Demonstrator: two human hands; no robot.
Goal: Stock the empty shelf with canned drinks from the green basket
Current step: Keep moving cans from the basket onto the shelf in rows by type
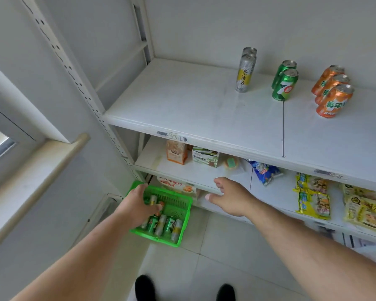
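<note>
The green basket [183, 216] sits on the floor by the shelf unit's foot, holding several green, silver and orange cans [167, 227] lying on their sides. My left hand [139, 205] reaches down into the basket, its fingers and thumb curled round a silver can [153, 199]. My right hand [230, 199] hovers open in front of the snack shelf's edge, holding nothing. On the white upper shelf [182, 105] stand two tall silver cans [244, 72], two green cans [284, 84] and three orange cans [334, 101], in rows at the back right.
The shelf below holds an orange carton [176, 152], a green-white box [205, 156], a blue snack bag [265, 171] and yellow snack packs [313, 196]. A windowsill [41, 168] runs along the left wall. My shoes [144, 287] stand on the tiled floor.
</note>
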